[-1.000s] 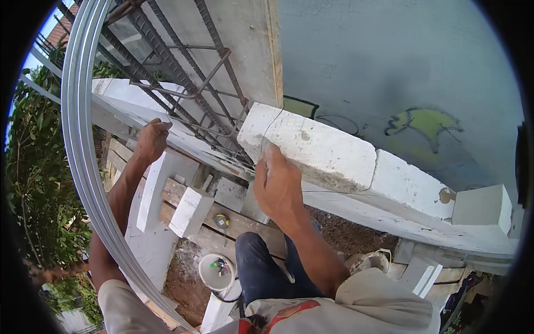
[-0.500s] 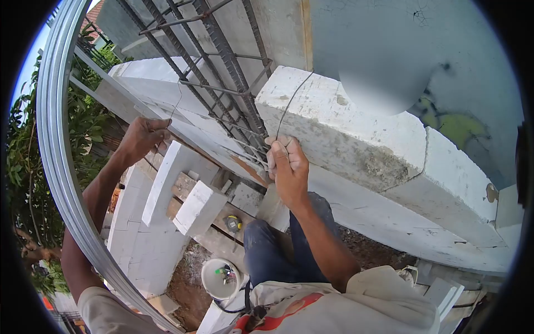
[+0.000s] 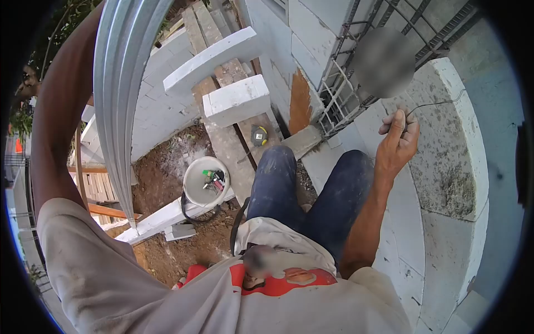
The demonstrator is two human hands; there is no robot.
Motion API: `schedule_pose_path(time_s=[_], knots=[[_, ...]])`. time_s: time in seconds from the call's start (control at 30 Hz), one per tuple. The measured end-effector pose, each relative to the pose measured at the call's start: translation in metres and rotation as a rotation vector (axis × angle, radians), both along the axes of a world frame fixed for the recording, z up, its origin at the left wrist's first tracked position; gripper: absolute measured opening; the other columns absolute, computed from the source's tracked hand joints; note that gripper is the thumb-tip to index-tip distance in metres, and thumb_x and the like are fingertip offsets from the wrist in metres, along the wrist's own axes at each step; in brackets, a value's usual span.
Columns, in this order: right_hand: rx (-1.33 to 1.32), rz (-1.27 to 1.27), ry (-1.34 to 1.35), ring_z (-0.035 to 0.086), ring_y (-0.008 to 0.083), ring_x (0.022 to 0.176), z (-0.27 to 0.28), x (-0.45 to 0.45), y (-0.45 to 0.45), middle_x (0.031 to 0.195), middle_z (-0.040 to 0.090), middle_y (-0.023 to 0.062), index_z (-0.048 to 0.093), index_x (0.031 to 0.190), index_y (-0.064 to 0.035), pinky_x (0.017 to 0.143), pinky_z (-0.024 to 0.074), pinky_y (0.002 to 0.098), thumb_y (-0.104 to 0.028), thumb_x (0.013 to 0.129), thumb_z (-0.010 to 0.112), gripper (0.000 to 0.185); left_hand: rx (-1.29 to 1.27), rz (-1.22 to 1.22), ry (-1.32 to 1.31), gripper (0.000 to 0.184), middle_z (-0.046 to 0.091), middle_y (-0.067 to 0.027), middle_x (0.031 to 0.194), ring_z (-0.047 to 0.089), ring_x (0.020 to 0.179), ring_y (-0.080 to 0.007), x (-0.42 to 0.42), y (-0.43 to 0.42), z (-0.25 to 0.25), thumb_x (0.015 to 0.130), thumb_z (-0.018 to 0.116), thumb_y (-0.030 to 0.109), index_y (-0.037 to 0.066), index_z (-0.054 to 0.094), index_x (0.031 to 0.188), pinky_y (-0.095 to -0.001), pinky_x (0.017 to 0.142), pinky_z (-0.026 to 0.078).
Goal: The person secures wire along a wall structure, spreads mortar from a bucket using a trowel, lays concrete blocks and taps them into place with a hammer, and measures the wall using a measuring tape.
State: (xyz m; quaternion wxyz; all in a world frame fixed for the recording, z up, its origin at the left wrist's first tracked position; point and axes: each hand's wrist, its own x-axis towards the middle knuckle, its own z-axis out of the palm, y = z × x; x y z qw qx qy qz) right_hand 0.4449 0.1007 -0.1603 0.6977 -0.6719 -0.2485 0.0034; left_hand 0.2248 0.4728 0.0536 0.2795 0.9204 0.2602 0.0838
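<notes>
Beginning at the fingers (image 3: pixel 399 121) of the right hand (image 3: pixel 397 142), we see thumb and fingertips pinched together on a thin dark wire (image 3: pixel 436 103). The wire extends from this grip toward the right, passing in front of a pale block (image 3: pixel 442 158) with a rough, mottled face, and bends near the block's far right edge; we cannot tell whether it touches the block. The left hand lies outside the view, so we cannot tell the state of its fingers; we see only the left arm (image 3: pixel 58 111), reaching to the far left.

Beyond the right hand, to the far side, we find a cage of ribbed steel bars (image 3: pixel 448 39), partly hidden by a blurred round patch. A grey wall (image 3: pixel 507 125) rises at the far right, past the block.

Left of the right hand we note the knees of dark blue trousers (image 3: pixel 279 181). Farther left, a tape measure (image 3: pixel 258 135) and a smaller white block (image 3: pixel 236 103) rest on wooden planks (image 3: pixel 221 143), with a long white block (image 3: pixel 211 58) beyond them. Nearer and left stands a white bucket (image 3: pixel 192 173) holding small green and red items, while curved metal strips (image 3: pixel 125 83) run between it and the left arm.
</notes>
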Motion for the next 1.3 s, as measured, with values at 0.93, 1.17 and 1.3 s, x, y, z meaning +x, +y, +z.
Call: schedule_pose_path(time_s=[0.93, 1.17, 1.3], knots=[[-0.333, 0.038, -0.924, 0.067, 0.0416, 0.115, -0.001, -0.040, -0.115, 0.120, 0.067, 0.0281, 0.055, 0.136, 0.0092, 0.106, 0.0526, 0.0552, -0.018, 0.100, 0.069, 0.047, -0.548, 0.868, 0.564, 0.035, 0.079, -0.0197, 0.109, 0.076, 0.100, -0.0319, -0.405, -0.185, -0.681, 0.092, 0.067, 0.017, 0.005, 0.076, 0.123, -0.0410, 0.090, 0.057], [-0.829, 0.337, -0.468, 0.065, 0.0365, 0.113, -0.094, -0.110, -0.126, 0.121, 0.069, 0.0146, 0.068, 0.121, -0.0012, 0.101, 0.0522, 0.0512, 0.001, 0.085, 0.079, 0.038, -0.663, 0.570, 0.694, 0.053, 0.076, -0.0121, 0.090, 0.066, 0.068, -0.0194, -0.440, -0.185, -0.756, 0.084, 0.057, 0.001, 0.005, 0.071, 0.135, -0.0345, 0.064, 0.055], [-0.909, 0.337, -0.524, 0.065, 0.0354, 0.109, -0.097, -0.113, -0.125, 0.115, 0.071, 0.0138, 0.069, 0.116, -0.0025, 0.097, 0.0505, 0.0505, 0.000, 0.080, 0.082, 0.039, -0.847, 0.800, 0.700, 0.055, 0.076, -0.0112, 0.097, 0.071, 0.079, -0.0257, -0.417, -0.189, -0.757, 0.086, 0.052, -0.001, 0.012, 0.071, 0.136, -0.0393, 0.071, 0.056]])
